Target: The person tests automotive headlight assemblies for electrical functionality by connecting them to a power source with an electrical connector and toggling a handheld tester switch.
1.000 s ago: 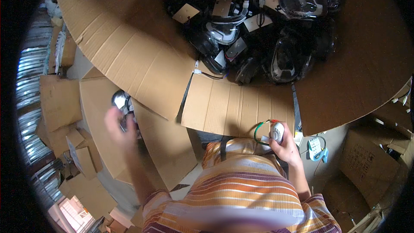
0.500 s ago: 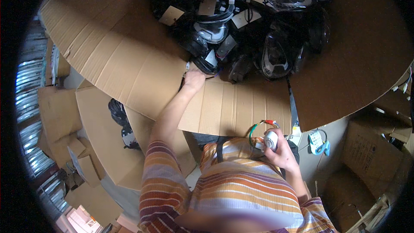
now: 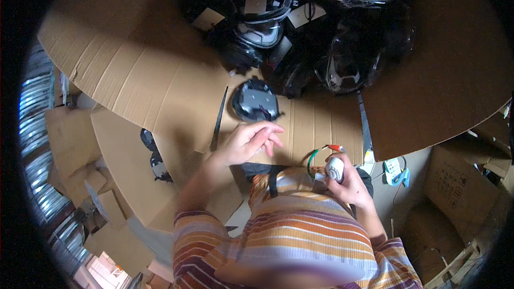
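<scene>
A headlamp-like unit (image 3: 256, 101) lies with its grey plate and black rim uppermost on the near cardboard flap (image 3: 305, 136). Just below it, my left hand (image 3: 250, 142) is over the flap, fingers loosely stretched to the right and slightly blurred; nothing shows in them. A short dark wire from the unit ends close to these fingers. In front of my body, my right hand (image 3: 349, 183) is closed around a white rounded device (image 3: 334, 169). A green lead (image 3: 311, 161) with an orange-red end (image 3: 335, 148) loops beside that device.
Beyond the flap, a large carton holds several black units with clear lenses (image 3: 342, 67) and pale rectangular plates (image 3: 306, 16). At left stands another open carton (image 3: 126, 166) with dark parts (image 3: 155, 158) in it. A white-and-blue item (image 3: 395, 172) lies on the floor at right.
My left hand has come back from the edge of the pile toward my body. The dark unit now lies on the near flap. My right hand keeps its hold on the white device.
</scene>
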{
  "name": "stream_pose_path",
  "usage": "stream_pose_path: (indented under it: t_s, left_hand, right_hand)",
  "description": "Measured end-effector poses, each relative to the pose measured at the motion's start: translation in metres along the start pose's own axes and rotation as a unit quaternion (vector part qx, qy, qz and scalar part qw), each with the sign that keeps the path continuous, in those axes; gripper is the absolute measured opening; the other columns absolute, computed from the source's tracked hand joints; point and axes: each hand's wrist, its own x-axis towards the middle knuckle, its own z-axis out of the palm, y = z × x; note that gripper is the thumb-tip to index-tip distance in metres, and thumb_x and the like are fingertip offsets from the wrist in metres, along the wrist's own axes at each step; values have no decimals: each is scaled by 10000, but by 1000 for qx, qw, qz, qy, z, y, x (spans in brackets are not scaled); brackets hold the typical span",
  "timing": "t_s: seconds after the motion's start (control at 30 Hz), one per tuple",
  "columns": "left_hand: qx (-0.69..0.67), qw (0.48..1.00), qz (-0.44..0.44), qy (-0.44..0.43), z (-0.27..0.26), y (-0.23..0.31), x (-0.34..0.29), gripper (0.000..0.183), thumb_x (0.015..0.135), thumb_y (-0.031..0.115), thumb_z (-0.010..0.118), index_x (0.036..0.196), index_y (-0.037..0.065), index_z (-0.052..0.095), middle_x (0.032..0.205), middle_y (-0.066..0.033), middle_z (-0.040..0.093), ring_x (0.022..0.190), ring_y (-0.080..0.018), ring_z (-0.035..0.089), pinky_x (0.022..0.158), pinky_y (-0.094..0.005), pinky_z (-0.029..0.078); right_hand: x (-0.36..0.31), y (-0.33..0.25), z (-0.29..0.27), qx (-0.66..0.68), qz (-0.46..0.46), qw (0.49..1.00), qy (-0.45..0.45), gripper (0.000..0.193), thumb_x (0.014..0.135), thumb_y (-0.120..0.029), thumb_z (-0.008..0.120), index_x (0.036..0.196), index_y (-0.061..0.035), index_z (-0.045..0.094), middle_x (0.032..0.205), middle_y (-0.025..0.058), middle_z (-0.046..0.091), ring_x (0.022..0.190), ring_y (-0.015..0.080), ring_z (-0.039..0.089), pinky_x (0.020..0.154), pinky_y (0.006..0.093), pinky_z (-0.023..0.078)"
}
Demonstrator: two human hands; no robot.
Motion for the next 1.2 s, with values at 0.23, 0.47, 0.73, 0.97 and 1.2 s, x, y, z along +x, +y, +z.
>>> stream_pose_path:
  t_s: [0.23, 0.47, 0.73, 0.97, 1.2]
  left_hand:
    - [19, 987, 133, -89, 23, 14, 10, 476, 738, -33, 418, 1186, 42, 276, 973, -140, 513, 846, -204, 535, 730, -261, 416]
    - [222, 944, 242, 18, 37, 4, 36, 304, 628, -54, 536, 908, 63, 538, 773, -66, 513, 723, -185, 508, 617, -263, 419]
    - [152, 957, 242, 54, 59, -5, 37, 269, 612, -81, 511, 871, -9, 529, 730, -105, 545, 629, -222, 525, 568, -280, 412]
    - [231, 922, 275, 142, 61, -5, 35, 262, 608, -20, 548, 868, 13, 542, 692, -70, 547, 580, -195, 506, 537, -284, 392]
    - [353, 877, 279, 170, 68, -2, 31, 284, 590, 38, 581, 872, 36, 545, 682, -44, 536, 557, -172, 488, 520, -284, 379]
  right_hand:
    - [6, -18, 0, 182, -10, 983, 0, 399, 625, 41, 494, 989, -21, 345, 825, 65, 443, 733, 129, 471, 663, 244, 380]
    - [5, -20, -5, 197, -53, 977, 57, 402, 626, 50, 494, 990, -13, 336, 818, 61, 447, 733, 119, 462, 660, 241, 382]
    - [7, -25, -7, 283, -55, 953, 98, 413, 621, 51, 494, 993, -16, 328, 798, 61, 453, 722, 113, 455, 643, 235, 376]
    - [9, -22, 0, 236, -47, 953, 185, 391, 627, 43, 490, 980, -20, 334, 795, 48, 450, 706, 95, 443, 626, 222, 368]
    - [8, -14, 3, 148, -26, 964, 221, 378, 644, 33, 474, 993, -16, 337, 791, 39, 445, 702, 92, 438, 631, 208, 360]
